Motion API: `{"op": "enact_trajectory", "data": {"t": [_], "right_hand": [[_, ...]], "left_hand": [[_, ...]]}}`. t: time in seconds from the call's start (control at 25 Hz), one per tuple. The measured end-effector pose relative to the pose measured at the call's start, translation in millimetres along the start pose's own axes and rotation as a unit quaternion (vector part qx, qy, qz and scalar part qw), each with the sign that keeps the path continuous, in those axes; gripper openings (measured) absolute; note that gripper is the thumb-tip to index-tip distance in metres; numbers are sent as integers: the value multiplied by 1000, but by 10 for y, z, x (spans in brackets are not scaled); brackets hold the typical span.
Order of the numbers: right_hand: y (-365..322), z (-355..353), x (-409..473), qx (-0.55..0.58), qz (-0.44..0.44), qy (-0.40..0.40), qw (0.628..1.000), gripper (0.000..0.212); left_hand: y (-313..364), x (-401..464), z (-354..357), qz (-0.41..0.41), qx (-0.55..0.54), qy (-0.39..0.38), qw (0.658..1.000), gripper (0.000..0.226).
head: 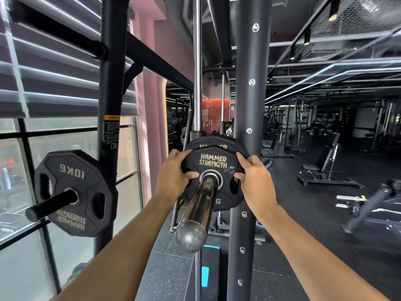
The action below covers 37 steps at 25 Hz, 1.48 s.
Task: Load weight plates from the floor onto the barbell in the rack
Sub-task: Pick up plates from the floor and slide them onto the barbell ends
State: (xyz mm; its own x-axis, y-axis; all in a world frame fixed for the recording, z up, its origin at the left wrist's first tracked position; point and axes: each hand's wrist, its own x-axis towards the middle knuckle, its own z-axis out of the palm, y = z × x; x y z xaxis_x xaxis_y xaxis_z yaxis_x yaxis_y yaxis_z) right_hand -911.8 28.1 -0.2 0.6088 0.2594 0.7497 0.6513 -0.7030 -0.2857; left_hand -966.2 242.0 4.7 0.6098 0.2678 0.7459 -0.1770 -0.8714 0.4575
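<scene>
Plate (213, 164) on barbell sleeve (201, 200) | left hand (173, 172) grip clamped on plate edge | right hand (251, 177) likewise

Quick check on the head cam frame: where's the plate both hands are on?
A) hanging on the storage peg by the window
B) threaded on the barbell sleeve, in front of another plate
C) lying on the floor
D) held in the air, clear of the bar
B: the front plate has the barbell sleeve through its hole, the left hand and right hand grip its edges, and a second plate sits behind it.
</scene>
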Motion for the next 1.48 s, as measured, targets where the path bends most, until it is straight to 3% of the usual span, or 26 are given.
{"op": "enact_trajectory", "data": {"t": [0.32, 0.6, 0.84, 1.04, 1.2, 1.32, 1.4, 1.48], "right_hand": [[135, 263, 75, 4, -22, 47, 999, 58], [103, 222, 155, -13, -48, 26, 998, 66], [189, 142, 136, 65, 4, 19, 998, 47], [222, 205, 25, 78, 28, 67, 994, 41], [198, 268, 24, 66, 48, 74, 994, 38], [185, 251, 30, 132, 69, 54, 987, 37], [207, 239, 40, 177, 83, 44, 980, 34], [243, 225, 41, 242, 120, 14, 963, 45]], "left_hand": [[-226, 118, 256, -2, -45, 16, 999, 74], [-232, 78, 274, -26, -87, 30, 995, 72], [-295, 50, 199, -23, -79, 10, 997, 80], [-358, -17, 214, -41, -62, 37, 997, 63], [-388, -23, 229, -66, -97, 11, 993, 62], [-421, -36, 231, -65, -134, 6, 989, 61], [-405, -36, 221, -101, -212, -22, 972, 63], [-417, -21, 201, -132, -295, -72, 944, 68]]}}
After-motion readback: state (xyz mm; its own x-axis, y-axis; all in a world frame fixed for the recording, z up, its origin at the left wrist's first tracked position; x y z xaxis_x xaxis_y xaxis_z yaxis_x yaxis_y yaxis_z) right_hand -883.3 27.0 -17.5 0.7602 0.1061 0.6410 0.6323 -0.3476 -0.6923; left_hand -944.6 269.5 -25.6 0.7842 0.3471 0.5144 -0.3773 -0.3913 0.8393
